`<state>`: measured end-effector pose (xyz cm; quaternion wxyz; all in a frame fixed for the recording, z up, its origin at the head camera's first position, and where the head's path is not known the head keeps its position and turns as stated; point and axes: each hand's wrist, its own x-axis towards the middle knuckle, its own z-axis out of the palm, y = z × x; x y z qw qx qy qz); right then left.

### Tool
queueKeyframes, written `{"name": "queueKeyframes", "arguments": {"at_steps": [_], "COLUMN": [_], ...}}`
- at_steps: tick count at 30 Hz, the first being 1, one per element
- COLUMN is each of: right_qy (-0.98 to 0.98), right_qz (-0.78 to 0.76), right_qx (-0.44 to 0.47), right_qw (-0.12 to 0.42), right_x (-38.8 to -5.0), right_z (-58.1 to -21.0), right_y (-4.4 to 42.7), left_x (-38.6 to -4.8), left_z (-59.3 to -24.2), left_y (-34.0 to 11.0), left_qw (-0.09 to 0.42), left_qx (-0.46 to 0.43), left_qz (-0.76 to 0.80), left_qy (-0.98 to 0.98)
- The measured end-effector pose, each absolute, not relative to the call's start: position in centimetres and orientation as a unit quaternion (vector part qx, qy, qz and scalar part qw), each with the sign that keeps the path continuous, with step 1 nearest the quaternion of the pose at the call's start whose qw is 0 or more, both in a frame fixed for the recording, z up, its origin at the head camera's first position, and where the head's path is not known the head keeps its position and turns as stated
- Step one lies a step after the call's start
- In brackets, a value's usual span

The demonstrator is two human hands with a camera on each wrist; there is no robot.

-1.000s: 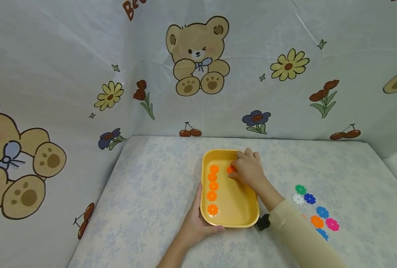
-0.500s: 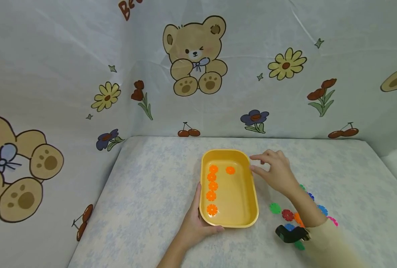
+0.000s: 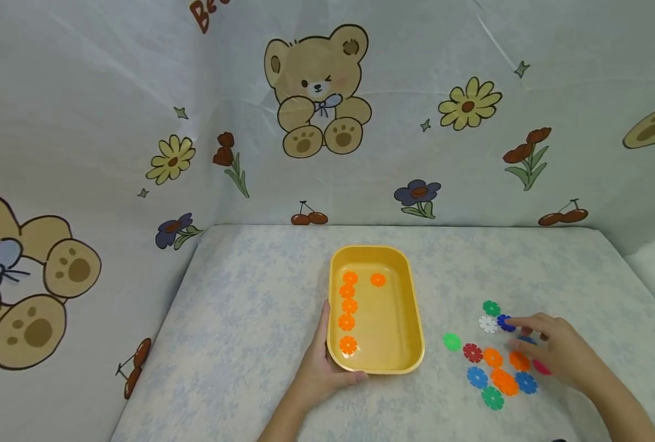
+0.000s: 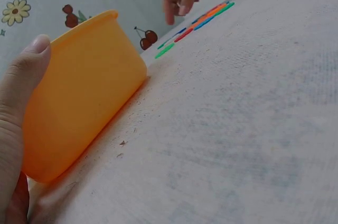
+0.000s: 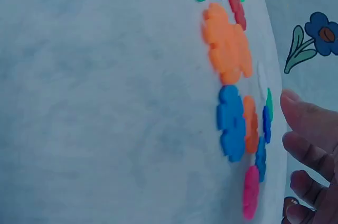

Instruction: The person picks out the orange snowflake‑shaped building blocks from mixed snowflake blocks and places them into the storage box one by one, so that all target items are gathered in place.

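- Your left hand [image 3: 321, 369] grips the yellow tray [image 3: 388, 331] between its seven and nine o'clock.
- Your right hand [image 3: 559, 351], released, is over the coloured discs [image 3: 493, 357] at the tray's four o'clock.

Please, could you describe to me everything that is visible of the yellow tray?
The yellow tray is a rectangular container with rounded corners, raised walls and a rim, apparently smooth plastic. It stands upright on the pale, mottled table surface, its long sides running away from the person. Inside, five orange flower-shaped pieces line the left side; a sixth piece lies near the far end. The left hand holds its near left corner.
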<state>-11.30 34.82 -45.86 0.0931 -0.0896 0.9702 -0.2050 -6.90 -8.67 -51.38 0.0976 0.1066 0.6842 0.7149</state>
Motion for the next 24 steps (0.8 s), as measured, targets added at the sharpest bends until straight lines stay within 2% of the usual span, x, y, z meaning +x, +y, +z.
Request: {"name": "queueKeyframes", "arguments": {"at_steps": [6, 16, 24], "right_qy": [0.968, 0.971, 0.964], "right_qz": [-0.205, -0.210, -0.217], "right_qx": [-0.083, -0.062, -0.058], "right_qw": [0.118, 0.093, 0.146], "right_x": [-9.4, -8.7, -9.0], "right_z": [-47.6, -48.3, -47.7], "right_y": [35.7, 34.9, 35.5], "left_x": [-6.9, -7.0, -7.1], "left_z": [-51.5, -51.7, -51.5], "left_y": [-8.7, -8.7, -8.8], "left_qw": [0.093, 0.097, 0.101], "left_qx": [0.107, 0.105, 0.105], "left_qz": [0.712, 0.707, 0.704], "left_qy": [0.688, 0.692, 0.695]}}
